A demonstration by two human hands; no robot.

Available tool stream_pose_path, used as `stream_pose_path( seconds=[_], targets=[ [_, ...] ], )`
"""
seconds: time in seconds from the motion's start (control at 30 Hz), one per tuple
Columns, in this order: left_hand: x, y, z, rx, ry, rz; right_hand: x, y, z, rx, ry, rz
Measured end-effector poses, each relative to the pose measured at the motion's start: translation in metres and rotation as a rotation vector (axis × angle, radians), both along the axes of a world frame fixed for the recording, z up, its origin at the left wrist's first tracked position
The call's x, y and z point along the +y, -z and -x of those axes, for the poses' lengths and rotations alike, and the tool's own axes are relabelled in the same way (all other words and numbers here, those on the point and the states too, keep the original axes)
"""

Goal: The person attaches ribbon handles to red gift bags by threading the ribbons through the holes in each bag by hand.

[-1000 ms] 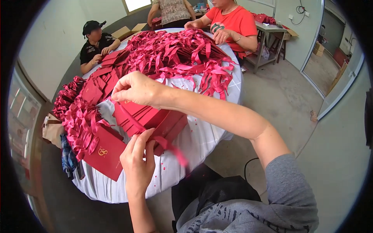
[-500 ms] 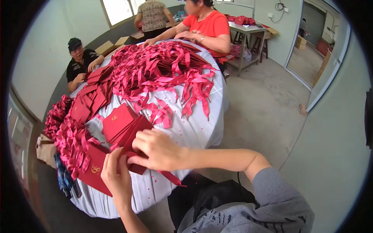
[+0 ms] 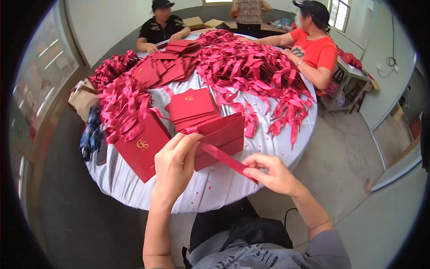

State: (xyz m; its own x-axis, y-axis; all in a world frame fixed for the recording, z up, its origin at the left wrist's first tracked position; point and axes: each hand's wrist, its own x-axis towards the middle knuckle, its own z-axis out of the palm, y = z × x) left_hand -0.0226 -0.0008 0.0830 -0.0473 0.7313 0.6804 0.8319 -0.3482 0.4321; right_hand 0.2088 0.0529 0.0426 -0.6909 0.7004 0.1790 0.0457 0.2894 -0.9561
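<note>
White tablecloth [image 3: 121, 184], red bag [image 3: 233, 128], ribbon [image 3: 227, 158], grey floor [image 3: 340, 148], pale wall [image 3: 103, 27]

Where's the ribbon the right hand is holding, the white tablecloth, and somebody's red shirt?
Ribbon [image 3: 224, 157]: head view, on its middle stretch.
White tablecloth [image 3: 224, 184]: head view, on a bare part near the front.
Red shirt [image 3: 321, 56]: head view, on its side.

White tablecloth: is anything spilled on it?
Yes, tiny pink specks are scattered on the tablecloth, some near its front edge. They look like stray scraps, unlike the long ribbon in the right hand.
</note>
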Motion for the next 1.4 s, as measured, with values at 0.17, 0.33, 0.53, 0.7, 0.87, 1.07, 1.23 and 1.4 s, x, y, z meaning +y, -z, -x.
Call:
stream_pose_path(
  seconds=[0.17, 0.33, 0.53, 0.7, 0.87, 1.07, 1.23, 1.4],
  targets=[
    [-0.001, -0.003, -0.006, 0.197, -0.087, -0.134, -0.01, -0.002, -0.035, -0.136, 0.091, -0.07],
    [0.004, -0.017, -0.023, 0.39, -0.082, -0.041, -0.014, 0.008, -0.052, -0.215, 0.108, -0.084],
    [0.021, -0.021, -0.026, 0.357, 0.119, 0.159, -0.014, 0.011, -0.063, -0.134, 0.309, 0.04],
    [0.035, -0.025, -0.025, 0.338, 0.184, 0.234, -0.008, 0.013, -0.069, 0.126, 0.35, 0.17],
    [0.046, -0.023, -0.015, 0.101, 0.227, 0.267, 0.001, 0.01, -0.068, 0.407, 0.418, 0.169],
    [0.046, -0.02, -0.009, -0.237, 0.344, 0.208, 0.009, -0.018, -0.041, 0.869, 0.233, 0.253],
    [0.039, -0.017, -0.008, -0.557, 0.433, 0.412, 0.019, -0.022, -0.022, 1.162, -0.032, 0.336],
    [0.034, -0.018, -0.007, -0.623, 0.499, 0.471, 0.007, -0.033, -0.001, 1.024, -0.096, 0.082]
  ],
)
